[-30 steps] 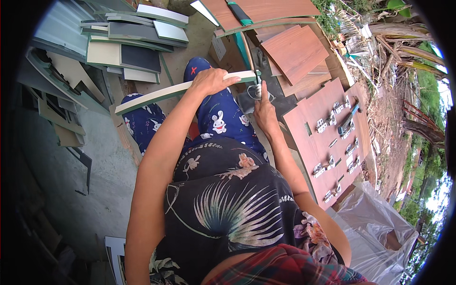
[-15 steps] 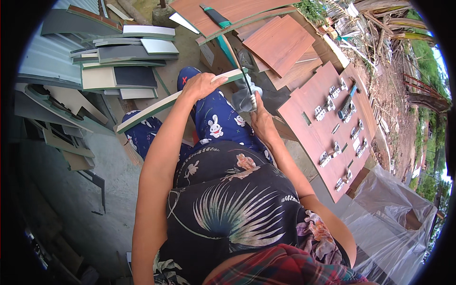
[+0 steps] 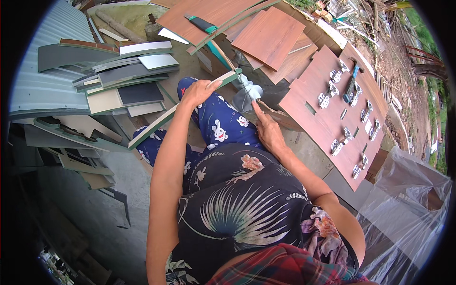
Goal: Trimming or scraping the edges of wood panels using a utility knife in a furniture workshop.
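A long, narrow board strip (image 3: 159,122), pale on its face with green edging, slants across my thighs. My left hand (image 3: 197,92) is closed over its upper part, thumb lying along the face near the far end. My right hand (image 3: 271,133) is closed with the index finger stretched forward, gripping a thin, narrow blade-like tool (image 3: 245,87). This blade crosses the strip's far end; its handle is mostly hidden in my fingers. Just beyond lies a crumpled pale grey-blue item (image 3: 254,91), partly covered by the blade.
Ahead, a tool with a black-and-green handle (image 3: 202,23) rests on brown wood-look panels (image 3: 268,38). On the right, a brown panel (image 3: 304,97) carries several metal hinges (image 3: 332,92) and a hammer (image 3: 351,83). Offcut boards (image 3: 114,71) are piled at left; clear plastic sheeting (image 3: 403,190) covers something at lower right.
My right hand has drawn back toward me, slightly farther from the strip's end, with the blade sliding along. My left hand keeps its hold. The whole view has shifted a little.
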### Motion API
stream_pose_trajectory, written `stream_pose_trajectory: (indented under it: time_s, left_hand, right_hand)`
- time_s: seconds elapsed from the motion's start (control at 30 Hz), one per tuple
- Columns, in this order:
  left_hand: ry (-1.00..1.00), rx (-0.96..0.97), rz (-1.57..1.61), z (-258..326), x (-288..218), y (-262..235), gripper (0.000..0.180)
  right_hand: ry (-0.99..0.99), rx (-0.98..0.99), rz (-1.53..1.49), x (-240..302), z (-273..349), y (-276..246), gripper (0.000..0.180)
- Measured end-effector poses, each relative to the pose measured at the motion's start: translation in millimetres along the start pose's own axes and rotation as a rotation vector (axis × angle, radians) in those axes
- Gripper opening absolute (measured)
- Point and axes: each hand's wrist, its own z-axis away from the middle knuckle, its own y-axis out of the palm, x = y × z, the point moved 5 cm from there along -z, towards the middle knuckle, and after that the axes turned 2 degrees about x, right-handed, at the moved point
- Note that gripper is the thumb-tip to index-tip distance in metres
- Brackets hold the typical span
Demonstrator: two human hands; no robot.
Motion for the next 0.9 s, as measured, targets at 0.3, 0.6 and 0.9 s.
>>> stream_pose_trajectory:
  time_s: [0.3, 0.6, 0.9]
  left_hand:
    - [0.034, -0.015, -0.01, -4.8, 3.7, -0.2, 0.08]
    - [0.002, 0.028, 0.017, -5.4, 8.2, 0.7, 0.077]
    - [0.071, -0.039, 0.026, -5.2, -0.6, -0.3, 0.073]
  right_hand:
    - [-0.018, -0.022, 0.001, -0.2, -29.7, 3.4, 0.071]
    - [0.039, 0.034, 0.004, 8.3, -10.4, -3.5, 0.074]
    - [-0.015, -0.018, 0.052, 17.1, -55.9, 2.3, 0.074]
